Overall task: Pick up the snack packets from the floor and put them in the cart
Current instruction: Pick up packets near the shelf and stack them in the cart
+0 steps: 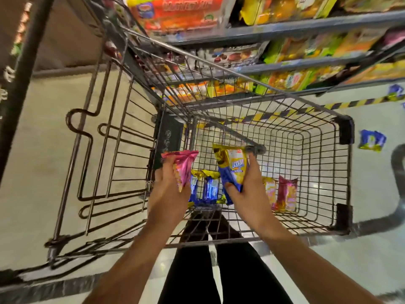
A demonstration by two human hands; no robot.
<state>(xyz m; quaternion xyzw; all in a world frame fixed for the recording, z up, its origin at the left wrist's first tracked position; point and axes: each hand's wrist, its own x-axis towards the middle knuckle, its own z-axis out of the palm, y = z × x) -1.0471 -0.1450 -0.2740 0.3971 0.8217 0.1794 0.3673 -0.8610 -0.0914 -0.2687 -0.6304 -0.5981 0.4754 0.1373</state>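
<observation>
Head view, looking down into a wire shopping cart (341, 185) standing beside stocked store shelves (285, 29). The left hand (168, 194) is gripping a pink snack packet (183, 166), its fingers and thumb curling round the lower part of the wrapper and holding it upright above the cart's near edge. The right hand (247, 189) is gripping a blue-and-yellow snack packet (233, 170) in the same manner, thumb lying across the front of the wrapper, over the basket. Both hands are hovering just above the basket, close to one another but apart.

Already lying on the basket floor are two groups of packets — blue packets with gold ends (208, 187) showing between the two hands, and a yellow packet (270, 191) beside a pink packet (287, 194) to the right of the right hand.

On the floor (372, 216) outside the cart, a blue-and-yellow packet (371, 141) is lying to the right, and another blue packet (395, 91) is lying farther off near a yellow-and-black striped floor line (341, 105). The person's dark trouser legs (190, 273) are showing beneath the forearms.
</observation>
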